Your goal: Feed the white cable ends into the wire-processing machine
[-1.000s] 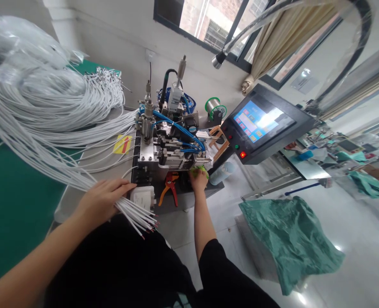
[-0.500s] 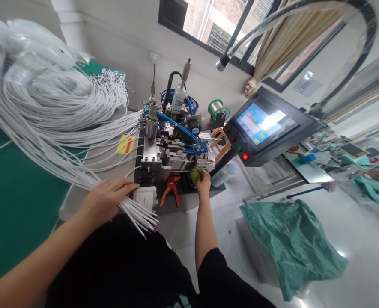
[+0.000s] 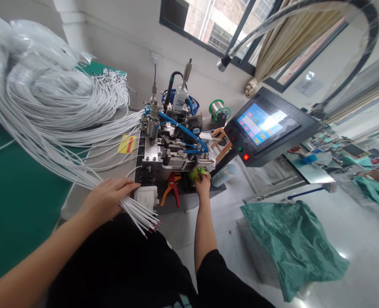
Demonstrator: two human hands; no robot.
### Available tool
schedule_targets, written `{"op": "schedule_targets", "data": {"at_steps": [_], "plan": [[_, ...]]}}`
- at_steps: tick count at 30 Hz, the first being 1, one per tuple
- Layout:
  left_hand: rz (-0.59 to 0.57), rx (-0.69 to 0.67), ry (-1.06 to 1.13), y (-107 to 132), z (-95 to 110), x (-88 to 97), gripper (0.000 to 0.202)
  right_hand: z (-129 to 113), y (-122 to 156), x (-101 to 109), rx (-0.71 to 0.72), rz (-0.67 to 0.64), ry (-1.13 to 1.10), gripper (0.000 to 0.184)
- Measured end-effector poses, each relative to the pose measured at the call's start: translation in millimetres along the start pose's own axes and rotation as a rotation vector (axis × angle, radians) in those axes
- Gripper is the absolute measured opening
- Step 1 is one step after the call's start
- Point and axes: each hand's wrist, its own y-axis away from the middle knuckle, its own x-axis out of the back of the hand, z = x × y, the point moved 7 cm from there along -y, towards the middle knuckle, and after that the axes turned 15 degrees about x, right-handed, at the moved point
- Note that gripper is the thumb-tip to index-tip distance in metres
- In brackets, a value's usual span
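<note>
My left hand [image 3: 107, 197] is closed over a bundle of white cables [image 3: 138, 216] at the bench's front edge; their stripped ends stick out to the right over my lap. The cables run back left to a big heap of white cables [image 3: 48, 102]. My right hand [image 3: 203, 183] reaches to the front right corner of a small machine [image 3: 171, 145] with blue hoses. Its fingers are closed on a yellow-green object [image 3: 195, 173] that I cannot name.
Orange-handled pliers [image 3: 171, 188] and a white box [image 3: 146, 197] lie at the machine's front. A touchscreen console [image 3: 266, 126] stands to the right, a wire spool [image 3: 219, 109] behind. A green bag [image 3: 292, 241] lies on the floor. A green mat [image 3: 12, 192] covers the left bench.
My right hand has shifted slightly right along the machine's front with the yellow-green object. My left hand stays on the cable bundle. The view has drifted a little.
</note>
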Motion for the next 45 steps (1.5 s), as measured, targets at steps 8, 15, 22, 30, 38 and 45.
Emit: {"op": "schedule_targets", "data": {"at_steps": [8, 15, 22, 30, 38, 45], "plan": [[0.01, -0.02, -0.007, 0, 4, 2.9, 0.035, 3, -1, -3, 0.011, -0.029, 0.026, 0.044], [0.015, -0.027, -0.018, 0, 4, 3.5, 0.035, 4, 1, -8, 0.036, -0.031, 0.05, 0.044], [-0.019, -0.008, -0.037, -1, 5, 3.2, 0.037, 3, 2, -13, 0.024, -0.061, 0.108, 0.047], [0.012, -0.016, -0.01, -1, 6, 6.0, 0.036, -6, -10, -10, 0.011, 0.041, 0.1, 0.034], [0.003, -0.022, 0.004, -1, 4, 3.3, 0.037, 0, -8, 0, 0.017, 0.056, 0.053, 0.029], [0.012, -0.025, -0.023, 0, 3, 2.3, 0.036, -11, -4, 11, 0.045, 0.067, 0.011, 0.024]]}}
